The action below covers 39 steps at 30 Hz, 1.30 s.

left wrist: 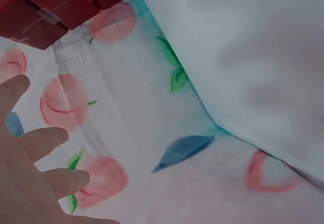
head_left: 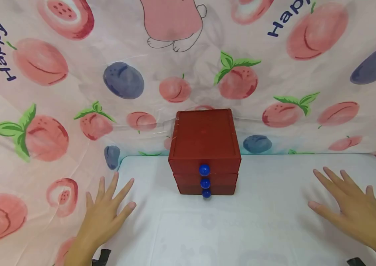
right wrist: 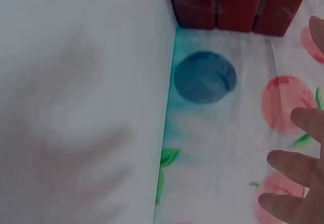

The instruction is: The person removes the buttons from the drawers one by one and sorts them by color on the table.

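A small red-brown drawer box point(head_left: 204, 136) stands at the back middle of the white table, with three stacked drawers and round blue knobs point(head_left: 204, 170) down its front. The drawers look closed. To the left of the box my left hand point(head_left: 103, 216) hovers with fingers spread, holding nothing. My right hand point(head_left: 357, 210) is over the table's right side, also spread and touching nothing. The left wrist view has part of the box point(left wrist: 50, 11) at its upper left, beyond the fingers. Along the top of the right wrist view is the box's side point(right wrist: 235, 4).
A fruit-print cloth point(head_left: 188, 66) hangs behind the table and runs down its left side. The white tabletop point(head_left: 241, 229) spreads in front of the box. Black straps point(head_left: 101, 256) sit at both wrists.
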Motion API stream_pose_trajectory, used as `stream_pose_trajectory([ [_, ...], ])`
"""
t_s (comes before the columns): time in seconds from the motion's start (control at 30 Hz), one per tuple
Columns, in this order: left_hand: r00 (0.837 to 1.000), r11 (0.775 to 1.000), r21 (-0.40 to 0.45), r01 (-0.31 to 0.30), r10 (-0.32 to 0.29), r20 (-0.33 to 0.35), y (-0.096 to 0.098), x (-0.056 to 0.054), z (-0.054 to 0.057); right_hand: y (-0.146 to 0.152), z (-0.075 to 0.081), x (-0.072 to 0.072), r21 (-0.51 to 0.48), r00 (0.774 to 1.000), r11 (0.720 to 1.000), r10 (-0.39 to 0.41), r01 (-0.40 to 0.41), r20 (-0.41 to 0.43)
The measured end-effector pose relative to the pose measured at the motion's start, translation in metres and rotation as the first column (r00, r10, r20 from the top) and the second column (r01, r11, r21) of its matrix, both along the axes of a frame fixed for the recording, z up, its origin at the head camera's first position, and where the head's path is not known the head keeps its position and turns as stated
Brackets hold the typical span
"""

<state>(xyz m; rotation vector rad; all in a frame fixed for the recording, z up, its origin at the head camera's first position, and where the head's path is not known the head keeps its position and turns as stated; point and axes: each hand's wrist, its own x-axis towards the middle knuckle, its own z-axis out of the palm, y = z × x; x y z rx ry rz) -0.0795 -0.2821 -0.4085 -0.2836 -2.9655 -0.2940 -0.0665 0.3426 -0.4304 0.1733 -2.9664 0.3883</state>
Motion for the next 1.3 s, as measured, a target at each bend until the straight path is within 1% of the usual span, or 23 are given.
stream_pose_trajectory([
  [0.2, 0.999, 0.997, 0.065, 0.039, -0.037, -0.035, 0.016, -0.007, 0.006, -0.025, 0.007, 0.002, -0.072, 0.996, 0.993, 0.087, -0.089, -0.037],
  [0.27, 0.998, 0.994, 0.097, 0.048, -0.043, -0.049, 0.021, -0.009, 0.008, -0.034, 0.01, 0.003, -0.082, 0.993, 0.991, 0.101, -0.106, -0.057],
  [0.33, 0.997, 0.987, 0.151, 0.058, -0.049, -0.065, 0.027, -0.011, 0.009, -0.044, 0.015, 0.004, -0.088, 0.992, 0.99, 0.107, -0.112, -0.067],
  [0.4, 0.995, 0.974, 0.215, 0.071, -0.053, -0.09, 0.032, -0.014, 0.01, -0.054, 0.019, 0.005, -0.095, 0.991, 0.988, 0.113, -0.12, -0.077],
  [0.47, 0.991, 0.956, 0.28, 0.085, -0.052, -0.125, 0.037, -0.017, 0.011, -0.064, 0.021, 0.006, -0.114, 0.989, 0.986, 0.114, -0.124, -0.09],
  [0.53, 0.983, 0.937, 0.332, 0.104, -0.047, -0.176, 0.043, -0.02, 0.012, -0.072, 0.022, 0.006, -0.144, 0.984, 0.978, 0.135, -0.151, -0.112],
  [0.67, 0.966, 0.902, 0.405, 0.15, -0.047, -0.253, 0.057, -0.028, 0.017, -0.088, 0.024, 0.002, -0.208, 0.967, 0.952, 0.19, -0.223, -0.168],
  [0.77, 0.957, 0.874, 0.447, 0.19, -0.064, -0.282, 0.068, -0.034, 0.021, -0.1, 0.025, -0.003, -0.262, 0.955, 0.926, 0.222, -0.27, -0.198],
  [0.8, 0.955, 0.866, 0.458, 0.201, -0.069, -0.289, 0.071, -0.036, 0.022, -0.105, 0.026, -0.006, -0.282, 0.951, 0.917, 0.231, -0.283, -0.204],
  [0.87, 0.952, 0.84, 0.494, 0.226, -0.083, -0.295, 0.078, -0.04, 0.024, -0.113, 0.027, -0.01, -0.322, 0.944, 0.895, 0.247, -0.31, -0.22],
  [0.93, 0.953, 0.812, 0.533, 0.24, -0.093, -0.288, 0.084, -0.043, 0.027, -0.121, 0.027, -0.015, -0.368, 0.933, 0.863, 0.274, -0.346, -0.235],
  [1.07, 0.962, 0.759, 0.605, 0.239, -0.102, -0.253, 0.098, -0.048, 0.033, -0.138, 0.028, -0.026, -0.483, 0.913, 0.775, 0.323, -0.407, -0.251],
  [1.17, 0.968, 0.734, 0.637, 0.236, -0.117, -0.224, 0.109, -0.053, 0.036, -0.151, 0.029, -0.032, -0.566, 0.911, 0.714, 0.344, -0.412, -0.229],
  [1.23, 0.969, 0.72, 0.652, 0.237, -0.127, -0.212, 0.116, -0.056, 0.038, -0.158, 0.028, -0.036, -0.602, 0.911, 0.687, 0.357, -0.406, -0.208],
  [1.3, 0.97, 0.709, 0.663, 0.239, -0.136, -0.203, 0.123, -0.06, 0.037, -0.165, 0.027, -0.039, -0.633, 0.906, 0.657, 0.376, -0.409, -0.196],
])
